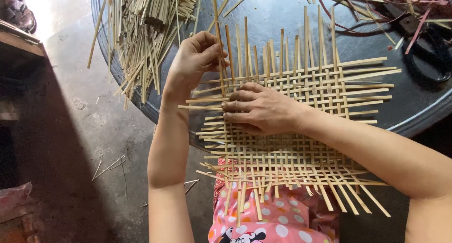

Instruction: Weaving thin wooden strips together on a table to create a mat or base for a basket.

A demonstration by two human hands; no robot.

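Table (282, 7): dark and round, it carries the far half of your mat; the near half hangs over the rim above your lap, so keep the weight on the tabletop.
Mat (292, 125): a flat open weave of pale bamboo strips, lying between your two hands, loose ends sticking out on every side. Judge the gaps against the finished rows near the middle and match them.
Strip pile (146, 31): spare strips heaped on the table's left edge, just beyond your left hand, close enough to draw from without shifting the mat.
Scissors (428, 54): dark handles at the far right of the table, well apart from the work, beside some reddish strips.
Right hand (259, 109): it lies palm down on the left part of the mat, fingers stretched out flat and gripping nothing. Press evenly here so the crossings do not slide while the new strip goes in.
Left hand (195, 59): fingers and thumb pinch closed on one upright strip at the mat's far left corner.
Strip (219, 45): it stands nearly upright, touching the outer cross strips. Feed it over and under in turn, then push it snug against its neighbour.
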